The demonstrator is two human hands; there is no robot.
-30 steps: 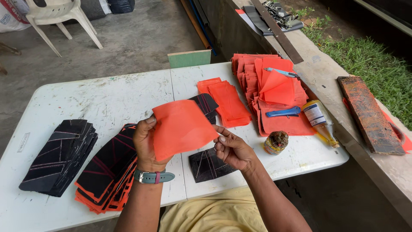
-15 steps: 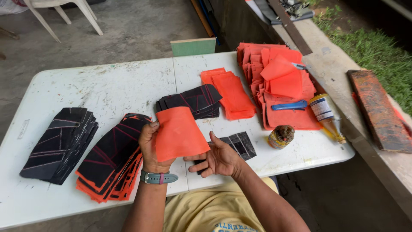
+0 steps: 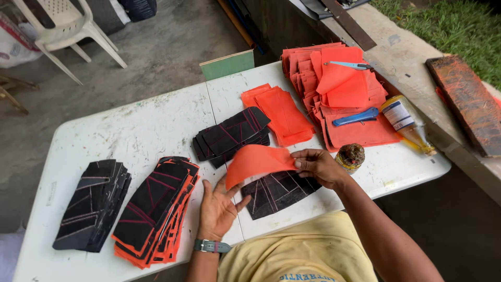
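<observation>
The orange piece (image 3: 257,163) hangs curved just above a black piece with lines (image 3: 276,192) on the white desk (image 3: 130,136); the right hand (image 3: 319,167) pinches its right edge with pressed fingers; the left hand (image 3: 218,209) lies flat, fingers spread, beside the orange-and-black stack (image 3: 154,209); a small jar (image 3: 350,156) stands near.

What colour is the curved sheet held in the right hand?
Orange sheet, pinched by the right hand; head view.
</observation>
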